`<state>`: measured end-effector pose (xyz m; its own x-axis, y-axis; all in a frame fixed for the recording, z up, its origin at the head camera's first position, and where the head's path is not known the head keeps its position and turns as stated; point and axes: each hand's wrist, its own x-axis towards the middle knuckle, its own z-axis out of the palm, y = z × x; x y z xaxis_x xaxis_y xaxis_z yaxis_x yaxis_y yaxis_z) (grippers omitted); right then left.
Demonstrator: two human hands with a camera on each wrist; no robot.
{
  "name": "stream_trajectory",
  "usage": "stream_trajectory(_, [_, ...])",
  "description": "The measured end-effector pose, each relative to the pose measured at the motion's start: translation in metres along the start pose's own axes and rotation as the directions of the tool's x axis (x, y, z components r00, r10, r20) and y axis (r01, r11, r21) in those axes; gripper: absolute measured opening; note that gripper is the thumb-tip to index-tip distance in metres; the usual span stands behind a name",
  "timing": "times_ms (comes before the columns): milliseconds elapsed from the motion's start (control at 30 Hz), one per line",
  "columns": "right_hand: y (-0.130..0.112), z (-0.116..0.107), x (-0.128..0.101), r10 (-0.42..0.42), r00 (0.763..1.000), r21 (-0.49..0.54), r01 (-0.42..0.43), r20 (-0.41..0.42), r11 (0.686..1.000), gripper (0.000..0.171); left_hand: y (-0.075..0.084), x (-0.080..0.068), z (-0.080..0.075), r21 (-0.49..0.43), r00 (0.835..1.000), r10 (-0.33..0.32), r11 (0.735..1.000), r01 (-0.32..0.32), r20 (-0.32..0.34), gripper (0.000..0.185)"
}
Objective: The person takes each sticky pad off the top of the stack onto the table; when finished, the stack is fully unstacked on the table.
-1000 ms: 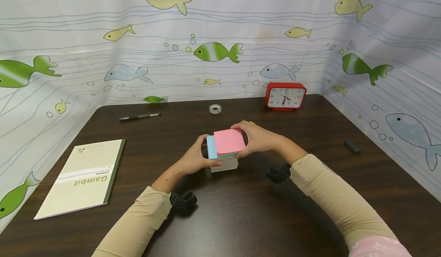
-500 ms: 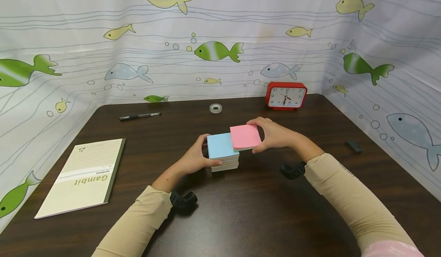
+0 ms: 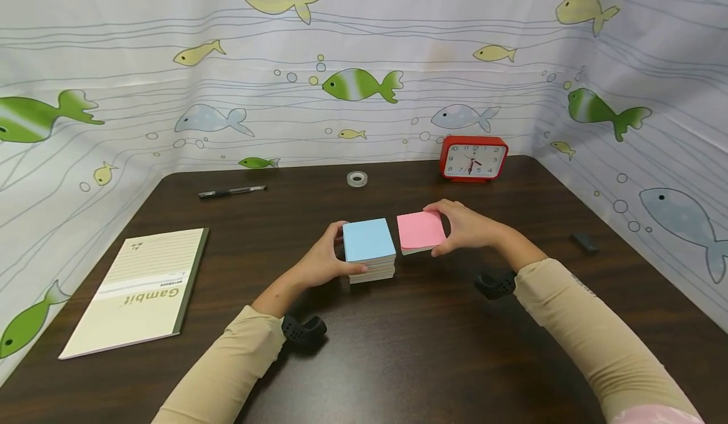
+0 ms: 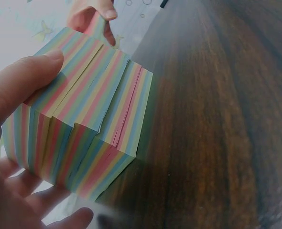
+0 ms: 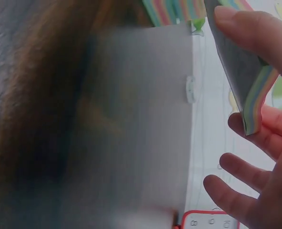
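My left hand grips the left side of a stack of sticky notes, thumb at the near face and fingers round the far side. The stack's top sheet is blue; its sides show stripes of several colours in the left wrist view, where the blocks sit slightly offset. To the right, my right hand pinches a pink-topped sticky note pad between thumb and fingers. In the right wrist view the pad's striped edge and dark underside show, with the other fingers spread below. A narrow gap separates pad and stack.
A notebook lies at the left of the dark table. Toward the back are a pen, a tape roll and a red clock. A small dark block lies at the right. A fish-print curtain surrounds the table.
My right hand has lifted the pink-topped pad off the stack and carried it right, then somewhat lower, uncovering the blue sheet. The left hand has stayed on the stack.
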<state>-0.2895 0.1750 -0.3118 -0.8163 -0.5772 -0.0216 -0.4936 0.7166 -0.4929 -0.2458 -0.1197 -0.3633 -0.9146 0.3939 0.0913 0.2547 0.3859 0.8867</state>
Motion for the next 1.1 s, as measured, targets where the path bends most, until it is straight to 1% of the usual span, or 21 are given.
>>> stream_trajectory(200, [0.005, 0.009, 0.003, 0.01, 0.999, -0.009, -0.009, 0.052, 1.0, 0.08, 0.001, 0.0, 0.0, 0.008, 1.0, -0.008, 1.0, 0.008, 0.0, 0.083])
stream_trajectory(400, [0.005, 0.015, 0.005, 0.041, 0.995, -0.001, -0.041, 0.096, 0.999, 0.08, 0.001, 0.0, 0.0, 0.012, 1.0, -0.006, 1.0, 0.006, 0.0, 0.083])
stream_trajectory(567, [0.008, 0.017, 0.005, 0.062, 0.99, -0.005, -0.062, 0.13, 0.998, 0.081, 0.0, 0.001, 0.0, -0.004, 1.0, -0.002, 1.0, 0.003, 0.004, 0.083])
stream_trajectory(667, [0.01, 0.018, 0.006, 0.082, 0.984, -0.02, -0.08, 0.159, 0.997, 0.082, 0.0, 0.002, 0.0, -0.012, 1.0, -0.01, 1.0, 0.01, 0.004, 0.084])
stream_trajectory(767, [0.011, 0.02, 0.007, 0.095, 0.978, -0.049, -0.087, 0.188, 0.995, 0.085, 0.0, 0.002, 0.0, 0.0, 1.0, -0.015, 1.0, 0.015, 0.005, 0.083])
stream_trajectory(867, [0.008, 0.02, 0.009, 0.11, 0.97, -0.084, -0.093, 0.216, 0.992, 0.09, 0.001, 0.0, -0.001, 0.005, 1.0, -0.012, 1.0, 0.012, 0.004, 0.082])
stream_trajectory(967, [0.005, 0.02, 0.01, 0.117, 0.968, -0.093, -0.099, 0.222, 0.991, 0.093, 0.001, 0.0, -0.001, -0.002, 1.0, 0.001, 1.0, -0.001, -0.002, 0.083])
stream_trajectory(1033, [0.002, 0.02, 0.01, 0.112, 0.972, -0.087, -0.096, 0.208, 0.992, 0.094, 0.001, 0.0, -0.001, 0.001, 1.0, 0.001, 1.0, -0.001, -0.004, 0.083])
stream_trajectory(1100, [-0.001, 0.019, 0.009, 0.09, 0.978, -0.084, -0.076, 0.19, 0.994, 0.092, 0.001, 0.0, 0.0, 0.001, 1.0, -0.004, 1.0, 0.004, -0.003, 0.083])
